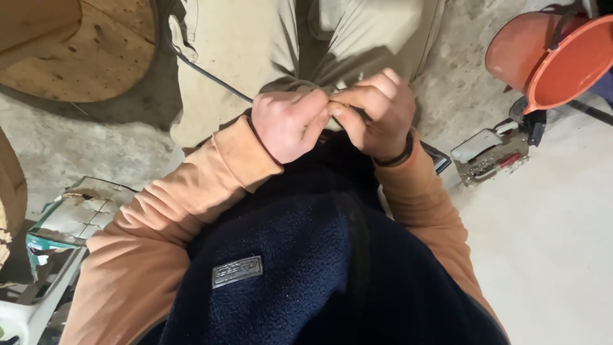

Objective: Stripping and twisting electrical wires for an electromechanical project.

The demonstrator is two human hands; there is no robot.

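In the middle of the frame, slightly above centre, I see my left hand (288, 124) and right hand (377, 115) pressed together in front of my lap, knuckles touching. The left hand's fingers are curled tight and pinched onto a thin dark cable (211, 73), which runs from that hand up toward the upper left of the frame across my beige trousers (255, 45). The right hand's fingers are bunched together against the left's fingertips; whether they grip the cable end itself I cannot tell, since the contact point is hidden. A round wooden board (83, 45) lies at the upper left, an orange bucket (552, 54) at the upper right, and a small dirty tool (488, 153) sits on the concrete floor (543, 243) just below the bucket.
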